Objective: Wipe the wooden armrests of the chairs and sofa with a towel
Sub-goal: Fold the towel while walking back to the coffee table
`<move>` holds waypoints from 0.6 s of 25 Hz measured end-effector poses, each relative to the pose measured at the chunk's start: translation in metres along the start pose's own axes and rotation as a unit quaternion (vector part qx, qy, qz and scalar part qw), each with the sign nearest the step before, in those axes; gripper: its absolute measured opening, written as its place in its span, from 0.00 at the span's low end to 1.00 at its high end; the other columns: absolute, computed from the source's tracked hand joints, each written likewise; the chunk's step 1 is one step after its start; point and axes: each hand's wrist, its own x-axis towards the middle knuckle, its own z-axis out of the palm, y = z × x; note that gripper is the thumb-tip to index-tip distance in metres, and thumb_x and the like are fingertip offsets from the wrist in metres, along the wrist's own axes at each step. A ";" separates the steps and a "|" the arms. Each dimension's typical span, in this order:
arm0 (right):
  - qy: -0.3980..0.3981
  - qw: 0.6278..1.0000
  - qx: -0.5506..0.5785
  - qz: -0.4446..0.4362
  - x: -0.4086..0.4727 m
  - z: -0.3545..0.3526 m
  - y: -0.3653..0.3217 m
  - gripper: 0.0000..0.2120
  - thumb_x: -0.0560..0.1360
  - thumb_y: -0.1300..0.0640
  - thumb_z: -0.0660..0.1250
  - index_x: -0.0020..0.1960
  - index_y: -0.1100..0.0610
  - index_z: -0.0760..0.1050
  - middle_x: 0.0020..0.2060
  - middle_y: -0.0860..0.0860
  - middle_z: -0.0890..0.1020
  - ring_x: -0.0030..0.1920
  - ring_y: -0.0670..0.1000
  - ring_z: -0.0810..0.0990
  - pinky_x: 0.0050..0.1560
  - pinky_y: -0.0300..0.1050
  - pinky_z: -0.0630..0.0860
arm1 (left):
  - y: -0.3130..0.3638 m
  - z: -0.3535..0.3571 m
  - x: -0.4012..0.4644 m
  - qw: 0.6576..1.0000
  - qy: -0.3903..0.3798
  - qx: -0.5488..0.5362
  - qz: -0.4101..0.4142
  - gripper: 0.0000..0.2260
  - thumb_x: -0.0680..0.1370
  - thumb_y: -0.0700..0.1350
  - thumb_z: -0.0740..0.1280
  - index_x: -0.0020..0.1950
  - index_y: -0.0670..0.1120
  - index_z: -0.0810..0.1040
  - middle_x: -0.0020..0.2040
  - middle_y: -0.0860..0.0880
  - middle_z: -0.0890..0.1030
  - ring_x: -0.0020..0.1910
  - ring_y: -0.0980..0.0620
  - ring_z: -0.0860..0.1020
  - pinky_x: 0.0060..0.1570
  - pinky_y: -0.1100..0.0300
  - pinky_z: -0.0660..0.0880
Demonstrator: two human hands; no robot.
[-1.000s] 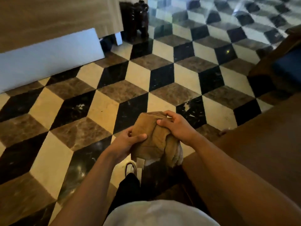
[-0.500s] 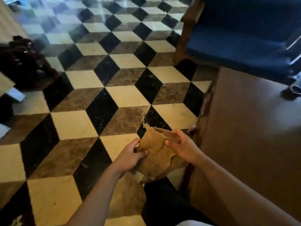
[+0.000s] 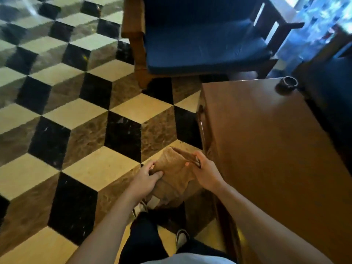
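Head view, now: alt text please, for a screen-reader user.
Both hands, left hand and right hand, hold a folded brown towel above a checkered floor. Ahead stands a wooden armchair with a blue cushion; a wooden table is at the right.

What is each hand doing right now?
Left hand: fingers grip the brown towel.
Right hand: fingers pinch the towel's other edge.

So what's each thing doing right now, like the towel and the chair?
Towel: bunched, held up between both hands.
Left hand: grips the towel.
Right hand: grips the towel.
Chair: empty, upright on the floor.
Chair armrest: bare, untouched.
Table: small round thing on its far corner.
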 end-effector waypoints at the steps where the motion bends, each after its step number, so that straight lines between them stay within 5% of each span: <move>1: 0.020 1.000 0.016 0.006 0.025 -0.007 -0.003 0.12 0.84 0.51 0.65 0.67 0.45 0.73 0.56 0.42 0.83 0.58 0.43 0.83 0.57 0.45 0.82 | 0.019 -0.007 0.031 1.000 -0.024 0.011 0.016 0.17 0.83 0.50 0.66 0.73 0.54 0.74 0.67 0.48 0.78 0.65 0.43 0.78 0.65 0.43 0.78; 4: 0.099 0.994 0.027 0.037 0.088 -0.033 -0.017 0.08 0.83 0.49 0.66 0.57 0.35 0.74 0.52 0.41 0.83 0.53 0.36 0.81 0.46 0.34 0.79 | 0.076 -0.027 0.118 0.993 -0.094 0.028 0.058 0.08 0.83 0.48 0.65 0.61 0.57 0.78 0.60 0.49 0.82 0.61 0.45 0.80 0.62 0.42 0.80; 8: 0.224 0.972 0.025 0.074 0.159 -0.074 -0.048 0.09 0.81 0.47 0.68 0.51 0.32 0.73 0.48 0.41 0.82 0.48 0.33 0.79 0.39 0.27 0.73 | 0.165 -0.044 0.214 0.974 -0.185 0.070 0.116 0.07 0.85 0.48 0.62 0.59 0.59 0.78 0.61 0.49 0.81 0.60 0.46 0.80 0.62 0.43 0.80; 15: 0.364 0.919 0.108 0.111 0.278 -0.173 -0.037 0.04 0.82 0.46 0.67 0.55 0.38 0.73 0.48 0.44 0.84 0.50 0.45 0.83 0.48 0.48 0.82 | 0.305 0.011 0.384 0.926 -0.288 0.181 0.162 0.09 0.85 0.51 0.60 0.57 0.66 0.76 0.59 0.54 0.82 0.59 0.52 0.80 0.59 0.51 0.81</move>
